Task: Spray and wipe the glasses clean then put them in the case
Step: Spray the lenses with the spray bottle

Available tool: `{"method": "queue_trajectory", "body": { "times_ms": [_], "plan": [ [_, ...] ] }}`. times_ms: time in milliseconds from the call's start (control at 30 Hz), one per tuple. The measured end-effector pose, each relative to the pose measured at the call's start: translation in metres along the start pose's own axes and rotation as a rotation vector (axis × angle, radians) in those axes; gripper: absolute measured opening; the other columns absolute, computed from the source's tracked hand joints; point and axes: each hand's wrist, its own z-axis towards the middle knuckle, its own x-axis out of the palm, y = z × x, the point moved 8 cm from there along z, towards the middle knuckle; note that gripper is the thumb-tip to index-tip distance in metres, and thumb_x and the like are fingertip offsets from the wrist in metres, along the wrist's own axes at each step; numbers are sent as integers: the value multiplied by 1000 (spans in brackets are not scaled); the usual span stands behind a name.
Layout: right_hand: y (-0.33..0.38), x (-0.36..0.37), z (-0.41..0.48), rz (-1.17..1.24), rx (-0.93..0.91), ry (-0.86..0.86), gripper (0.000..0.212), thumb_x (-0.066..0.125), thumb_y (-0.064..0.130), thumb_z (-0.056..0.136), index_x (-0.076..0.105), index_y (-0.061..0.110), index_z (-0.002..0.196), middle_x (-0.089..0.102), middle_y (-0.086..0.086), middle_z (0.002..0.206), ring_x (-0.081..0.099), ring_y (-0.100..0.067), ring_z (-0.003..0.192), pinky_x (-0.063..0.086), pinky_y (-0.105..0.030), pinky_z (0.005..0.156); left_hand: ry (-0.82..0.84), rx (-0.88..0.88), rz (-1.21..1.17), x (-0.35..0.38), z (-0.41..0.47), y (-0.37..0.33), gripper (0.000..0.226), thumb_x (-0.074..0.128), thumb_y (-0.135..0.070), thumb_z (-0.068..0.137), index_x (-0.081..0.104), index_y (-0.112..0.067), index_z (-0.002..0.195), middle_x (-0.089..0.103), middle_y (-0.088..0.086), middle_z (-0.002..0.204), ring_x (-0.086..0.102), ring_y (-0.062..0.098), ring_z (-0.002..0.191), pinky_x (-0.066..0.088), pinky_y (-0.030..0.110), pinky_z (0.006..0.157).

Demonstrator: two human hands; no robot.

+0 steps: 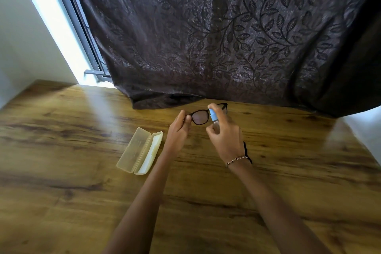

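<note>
My left hand [178, 130] pinches the left corner of the black-framed glasses [199, 117] and holds them up above the table. My right hand [223, 133] grips a small spray bottle [213, 116] with a light blue top, held right in front of the glasses' bridge, the forefinger on its head. The bottle and my fingers hide most of the right lens. A translucent yellowish glasses case [138, 150] lies open on the wooden table [72, 171], to the left of my left forearm, with a white lining or cloth in its right half.
A dark curtain [226, 37] with a leaf pattern hangs behind the table and its hem rests on the far edge. A bright window strip [61, 33] and a white wall are at the left. A beaded bracelet and a dark band circle my right wrist.
</note>
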Motion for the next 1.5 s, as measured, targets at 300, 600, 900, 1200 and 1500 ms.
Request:
{"method": "queue_trajectory", "body": {
  "times_ms": [300, 600, 900, 1200, 1500],
  "plan": [
    [-1, 13, -3, 21, 4, 75, 57, 65, 6, 78, 51, 24, 130, 38, 20, 53, 39, 4, 45, 34, -11, 47, 7, 8, 30, 2, 0, -5, 23, 39, -23, 103, 48, -9, 88, 48, -2, 77, 43, 10, 68, 39, 30, 66],
    [-27, 0, 1, -87, -25, 32, 54, 49, 19, 95, 29, 35, 144, 60, -2, 103, 53, -8, 48, 39, -18, 39, 3, 3, 4, -1, 0, -3, 26, 38, -22, 103, 46, -3, 87, 45, 2, 78, 41, 9, 67, 40, 24, 64],
    [-49, -12, 9, -43, 69, 57, 53, 59, 7, 88, 46, 22, 136, 59, -1, 75, 54, -13, 59, 49, -28, 54, 22, 11, 9, 0, 1, -1, 26, 38, -21, 103, 47, 0, 91, 47, 5, 82, 42, 14, 72, 39, 31, 68],
    [-43, -9, 17, -48, 9, 104, 58, 64, 11, 84, 43, 31, 134, 48, 9, 69, 45, -2, 56, 40, -20, 52, 14, 12, -13, -1, 5, 5, 24, 40, -23, 102, 46, -17, 80, 45, -3, 77, 41, 9, 69, 38, 29, 66],
    [-47, -12, 17, -27, 60, 70, 56, 62, 7, 80, 47, 29, 129, 41, 13, 55, 44, -5, 49, 39, -23, 51, 8, -2, -35, -1, 5, 8, 26, 40, -26, 102, 44, -23, 77, 41, -4, 75, 38, 12, 69, 35, 29, 66]
  ]
}}
